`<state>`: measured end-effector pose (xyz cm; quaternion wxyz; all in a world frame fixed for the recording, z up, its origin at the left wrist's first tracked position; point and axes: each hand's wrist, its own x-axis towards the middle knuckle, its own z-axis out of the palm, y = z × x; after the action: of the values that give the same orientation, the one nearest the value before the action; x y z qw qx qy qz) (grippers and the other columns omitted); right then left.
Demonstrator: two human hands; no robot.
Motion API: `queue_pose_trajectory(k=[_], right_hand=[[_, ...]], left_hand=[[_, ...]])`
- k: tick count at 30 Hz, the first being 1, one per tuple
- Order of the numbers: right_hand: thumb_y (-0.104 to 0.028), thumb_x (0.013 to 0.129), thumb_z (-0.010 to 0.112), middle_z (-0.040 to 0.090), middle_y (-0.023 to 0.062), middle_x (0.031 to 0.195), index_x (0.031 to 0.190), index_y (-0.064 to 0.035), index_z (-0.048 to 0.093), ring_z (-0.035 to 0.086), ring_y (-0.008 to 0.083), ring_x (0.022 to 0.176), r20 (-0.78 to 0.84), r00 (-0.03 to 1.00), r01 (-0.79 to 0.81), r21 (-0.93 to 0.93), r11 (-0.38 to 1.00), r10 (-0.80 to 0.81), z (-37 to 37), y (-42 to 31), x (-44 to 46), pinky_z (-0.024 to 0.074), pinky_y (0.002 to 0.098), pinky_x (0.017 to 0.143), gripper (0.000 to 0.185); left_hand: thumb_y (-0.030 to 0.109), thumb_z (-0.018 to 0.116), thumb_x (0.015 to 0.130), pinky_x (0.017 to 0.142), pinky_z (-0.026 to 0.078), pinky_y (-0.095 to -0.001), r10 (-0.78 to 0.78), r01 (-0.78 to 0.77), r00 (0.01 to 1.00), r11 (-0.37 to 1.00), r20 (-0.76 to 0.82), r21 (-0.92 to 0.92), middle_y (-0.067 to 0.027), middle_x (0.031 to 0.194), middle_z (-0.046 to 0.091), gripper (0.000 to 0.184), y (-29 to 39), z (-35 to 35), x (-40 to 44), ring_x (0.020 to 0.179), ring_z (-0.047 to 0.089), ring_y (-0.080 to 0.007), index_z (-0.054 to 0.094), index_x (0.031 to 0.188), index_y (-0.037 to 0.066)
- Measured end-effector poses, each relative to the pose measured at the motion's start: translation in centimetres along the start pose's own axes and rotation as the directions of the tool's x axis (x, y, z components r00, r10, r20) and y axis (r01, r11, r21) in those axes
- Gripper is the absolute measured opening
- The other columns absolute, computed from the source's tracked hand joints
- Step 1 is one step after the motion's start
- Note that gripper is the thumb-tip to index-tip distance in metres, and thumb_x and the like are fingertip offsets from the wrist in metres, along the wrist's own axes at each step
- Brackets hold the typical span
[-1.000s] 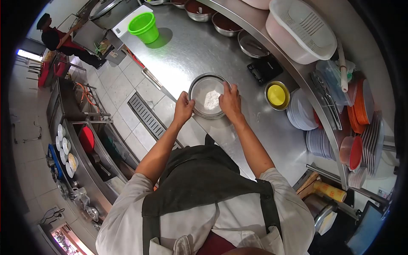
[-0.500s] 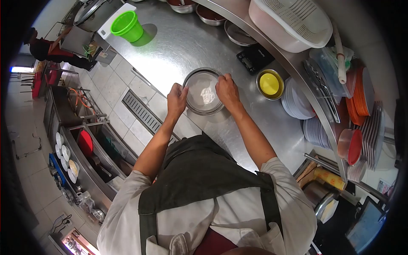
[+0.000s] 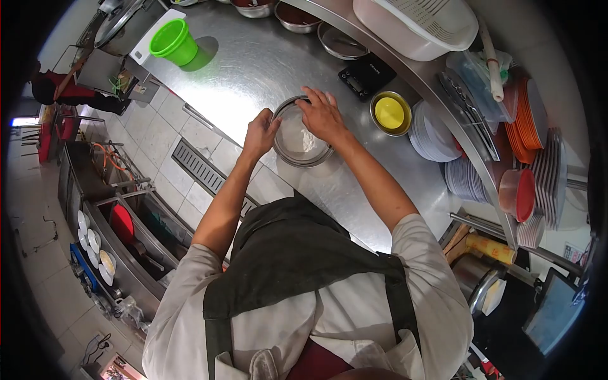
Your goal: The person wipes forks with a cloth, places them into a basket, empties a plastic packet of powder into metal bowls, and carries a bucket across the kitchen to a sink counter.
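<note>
A round metal-rimmed bowl (image 3: 283, 157) stands on the steel counter before me, with white powder (image 3: 309, 142) inside; whether it is a bowl or a sieve I cannot tell. My left hand (image 3: 260, 134) is closed on its left rim, thumb toward the inside. Over the far right rim lies my right hand (image 3: 322, 115), its fingers spread apart and no longer wrapped round the edge. To the right of the bowl sits a metal bowl (image 3: 406, 126) with a yellow bowl or yellow contents (image 3: 389, 113) in it. A black digital scale (image 3: 367, 76) rests just behind that.
A green bucket (image 3: 174, 44) is at the counter's far left. Several metal bowls (image 3: 297, 18) line the back, under a shelf (image 3: 437, 101) holding a white basket (image 3: 421, 28). Stacked plates (image 3: 434, 133) stand at right. Another person (image 3: 69, 88) is at the far left.
My right hand has loosened from the right rim, shifted up and left, and spread its fingers. The left hand keeps its hold. The view has shifted slightly.
</note>
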<state>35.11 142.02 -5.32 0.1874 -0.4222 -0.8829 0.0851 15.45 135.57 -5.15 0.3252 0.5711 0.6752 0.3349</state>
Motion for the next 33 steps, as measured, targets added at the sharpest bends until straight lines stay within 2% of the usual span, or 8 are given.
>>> queue_pose_trajectory(k=[7, 13, 16, 22, 25, 31, 33], right_hand=[[-0.020, 0.086, 0.062, 0.043, 0.0152, 0.140, 0.111, -0.0071, 0.066, 0.050, 0.0305, 0.120, 0.168, 0.979, -0.125, 0.028, 0.992, 0.118, 0.3, 0.6, -0.2, 0.0422, 0.0504, 0.095, 0.029], [-0.024, 0.086, 0.063, 0.038, 0.0169, 0.143, 0.101, -0.0052, 0.070, 0.047, 0.0347, 0.123, 0.180, 0.965, -0.189, -0.040, 0.981, 0.193, 0.1, 1.3, -2.1, 0.0397, 0.0547, 0.097, 0.025], [-0.026, 0.086, 0.064, 0.036, 0.0185, 0.145, 0.102, -0.0053, 0.069, 0.045, 0.0369, 0.125, 0.174, 0.917, -0.370, 0.039, 0.928, 0.359, 0.8, 1.0, -3.0, 0.0375, 0.0564, 0.099, 0.027], [-0.021, 0.085, 0.062, 0.032, 0.0255, 0.146, 0.106, -0.0027, 0.068, 0.045, 0.0420, 0.125, 0.238, 0.817, -0.543, 0.014, 0.839, 0.525, 1.4, 0.3, -4.3, 0.0399, 0.0556, 0.100, 0.028], [-0.019, 0.085, 0.062, 0.032, 0.0270, 0.145, 0.108, -0.0015, 0.066, 0.046, 0.0432, 0.125, 0.203, 0.802, -0.580, 0.035, 0.814, 0.562, 2.2, 0.5, -5.2, 0.0416, 0.0535, 0.100, 0.030], [-0.020, 0.085, 0.062, 0.033, 0.0264, 0.145, 0.120, -0.0061, 0.060, 0.046, 0.0431, 0.124, 0.207, 0.755, -0.655, 0.196, 0.730, 0.622, 2.2, -0.2, -7.2, 0.0442, 0.0497, 0.098, 0.038], [-0.021, 0.085, 0.062, 0.031, 0.0266, 0.146, 0.121, -0.0079, 0.059, 0.047, 0.0435, 0.123, 0.170, 0.762, -0.647, 0.167, 0.744, 0.625, 1.8, -0.8, -7.8, 0.0444, 0.0489, 0.098, 0.039]], left_hand=[[0.026, 0.063, 0.091, 0.058, 0.041, -0.0340, -0.033, 0.033, 0.999, 0.999, 0.010, -0.004, -0.0089, 0.063, 0.049, 0.031, -0.5, -0.1, -0.1, 0.060, 0.044, -0.0167, 0.049, 0.081, 0.001], [0.021, 0.064, 0.088, 0.057, 0.042, -0.0336, -0.030, 0.030, 0.999, 0.999, 0.013, 0.011, -0.0085, 0.063, 0.052, 0.024, 0.0, -0.1, -0.2, 0.060, 0.048, -0.0156, 0.051, 0.082, 0.001], [0.019, 0.064, 0.086, 0.058, 0.043, -0.0339, -0.029, 0.029, 0.999, 1.000, 0.013, 0.008, -0.0100, 0.064, 0.054, 0.022, 0.0, 0.0, 0.1, 0.060, 0.050, -0.0171, 0.051, 0.083, 0.001], [0.017, 0.063, 0.085, 0.058, 0.044, -0.0346, 0.014, -0.015, 0.999, 0.999, 0.030, 0.038, -0.0136, 0.065, 0.055, 0.020, 1.1, 0.1, 0.1, 0.059, 0.053, -0.0210, 0.052, 0.084, 0.002], [0.017, 0.063, 0.085, 0.058, 0.044, -0.0355, 0.011, -0.012, 0.999, 0.999, 0.033, 0.039, -0.0142, 0.064, 0.056, 0.019, 1.3, 0.2, 0.2, 0.058, 0.054, -0.0227, 0.052, 0.084, 0.001], [0.013, 0.062, 0.082, 0.057, 0.044, -0.0370, -0.004, 0.003, 1.000, 0.999, 0.024, 0.033, -0.0154, 0.065, 0.058, 0.015, 1.0, 0.3, 0.1, 0.057, 0.056, -0.0254, 0.054, 0.085, 0.002], [0.012, 0.062, 0.081, 0.058, 0.044, -0.0373, 0.004, -0.005, 1.000, 0.999, 0.015, 0.043, -0.0159, 0.065, 0.058, 0.014, 0.9, 0.3, 0.1, 0.057, 0.056, -0.0263, 0.053, 0.085, 0.001]])
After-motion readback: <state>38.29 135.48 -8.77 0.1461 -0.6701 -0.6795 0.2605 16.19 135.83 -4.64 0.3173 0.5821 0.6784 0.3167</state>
